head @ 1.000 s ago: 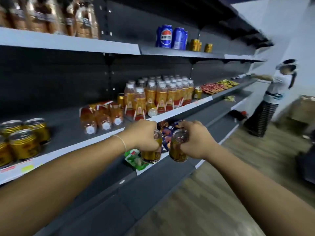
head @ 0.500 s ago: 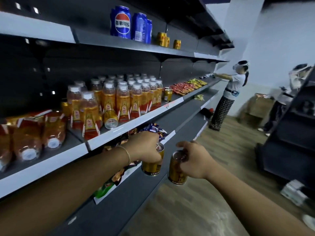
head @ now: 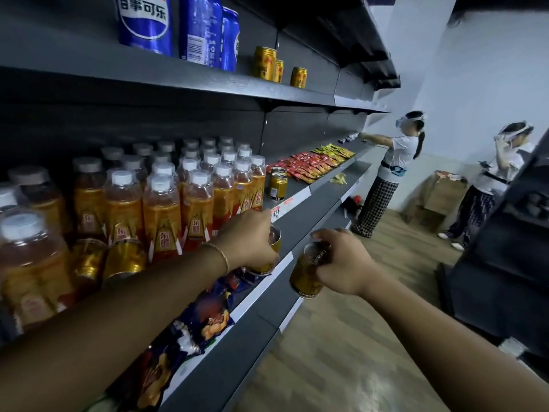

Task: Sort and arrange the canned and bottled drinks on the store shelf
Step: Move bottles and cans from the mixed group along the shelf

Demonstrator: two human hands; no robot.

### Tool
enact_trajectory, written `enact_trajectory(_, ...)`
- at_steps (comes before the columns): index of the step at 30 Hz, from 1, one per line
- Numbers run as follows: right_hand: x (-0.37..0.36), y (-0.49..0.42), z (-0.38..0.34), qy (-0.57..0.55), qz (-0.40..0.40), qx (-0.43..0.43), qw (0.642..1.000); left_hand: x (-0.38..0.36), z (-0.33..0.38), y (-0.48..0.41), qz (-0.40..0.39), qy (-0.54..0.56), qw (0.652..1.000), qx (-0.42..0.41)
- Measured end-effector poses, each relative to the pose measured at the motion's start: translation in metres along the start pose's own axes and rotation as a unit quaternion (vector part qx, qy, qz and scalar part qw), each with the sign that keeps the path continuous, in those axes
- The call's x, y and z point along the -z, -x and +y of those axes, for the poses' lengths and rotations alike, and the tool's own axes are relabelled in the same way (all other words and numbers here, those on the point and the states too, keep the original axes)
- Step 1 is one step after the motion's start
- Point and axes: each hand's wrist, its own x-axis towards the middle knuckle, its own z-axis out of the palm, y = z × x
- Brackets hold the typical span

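Our left hand (head: 248, 242) curls around a small gold metal can (head: 275, 239) just right of the white-capped orange plastic bottles (head: 196, 200). Our right hand (head: 344, 263) grips a second gold can (head: 304, 278) from above, farther right of them.

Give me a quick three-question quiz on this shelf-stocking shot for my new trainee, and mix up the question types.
1. True or false: the left hand holds a gold can, and the right hand holds a second gold can.
2. On the top shelf, what stands to the right of the blue cola cans? A. small gold cans B. milk cartons C. glass jars
3. Fill the blank: the upright orange bottles have ___ caps.

Key: 1 true; 2 A; 3 white.
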Motion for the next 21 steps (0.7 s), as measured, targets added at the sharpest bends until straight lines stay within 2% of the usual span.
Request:
enact_trajectory(6,0.0,-0.063,0.015,-0.02,0.016,0.02,0.999,-0.013,-0.009,-0.048,0.062,0.035,0.997,0.007)
enact_trajectory(11,-0.004,-0.12,0.041,-0.034,0.006,0.054,0.998,-0.031,-0.012,-0.091,0.094,0.024,0.995,0.022)
enact_trajectory(17,-0.015,-0.205,0.091,-0.042,-0.013,0.122,0.992,-0.058,0.003,-0.147,0.07,-0.056,0.994,0.07)
enact_trajectory(21,-0.018,-0.266,0.119,-0.059,-0.06,0.142,0.986,-0.073,0.019,-0.19,0.036,-0.105,0.985,0.129)
